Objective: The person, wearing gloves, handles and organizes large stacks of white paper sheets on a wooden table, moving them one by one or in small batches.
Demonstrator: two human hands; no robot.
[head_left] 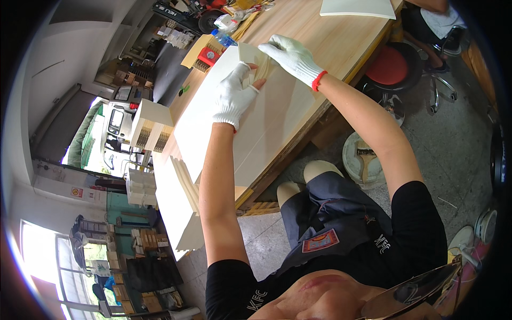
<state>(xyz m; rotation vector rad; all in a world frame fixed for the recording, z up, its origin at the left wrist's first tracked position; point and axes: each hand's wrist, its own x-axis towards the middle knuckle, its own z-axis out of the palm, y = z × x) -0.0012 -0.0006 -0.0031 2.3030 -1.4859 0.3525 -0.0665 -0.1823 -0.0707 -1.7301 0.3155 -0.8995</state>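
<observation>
Both of my hands wear white knitted gloves with red cuffs. My left hand (234,95), its thumb and some fingertips bare, is closed around the lower part of a few thin cream boards (250,54) held tilted above the table. My right hand (288,53) pinches the upper right edge of these boards, its fingers curled together. Beneath both hands lies a large white sheet (261,125) on the wood-topped table (304,32). How many boards I hold I cannot tell.
A stack of long white boards (178,208) lies left of my left forearm. Box-like stacks (152,125) stand at the table's left edge. A red device (208,56) and a plastic bottle (224,38) sit beyond my hands. A red stool (388,65) and a bucket with a brush (365,160) stand right.
</observation>
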